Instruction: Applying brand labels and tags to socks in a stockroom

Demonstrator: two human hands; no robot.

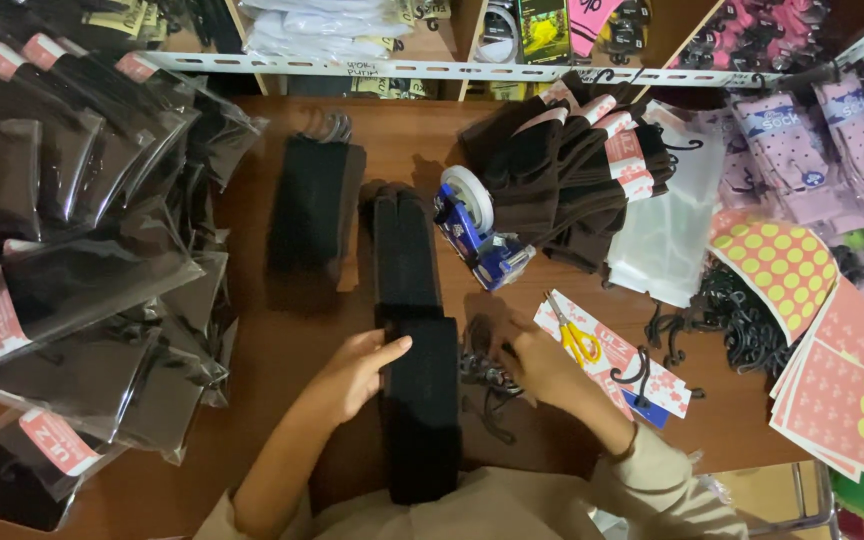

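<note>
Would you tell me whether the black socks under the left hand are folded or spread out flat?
Spread flat: the black socks lie as one long stack on the table, with the left hand resting on their edge.

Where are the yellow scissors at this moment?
In the head view, the yellow scissors lie on a pink card on the wooden table, just beyond the right hand and below the blue tape dispenser.

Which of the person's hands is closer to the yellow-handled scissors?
The right hand: it rests just left of the scissors, by the black hooks. The left hand is farther off, beyond the black socks.
</note>
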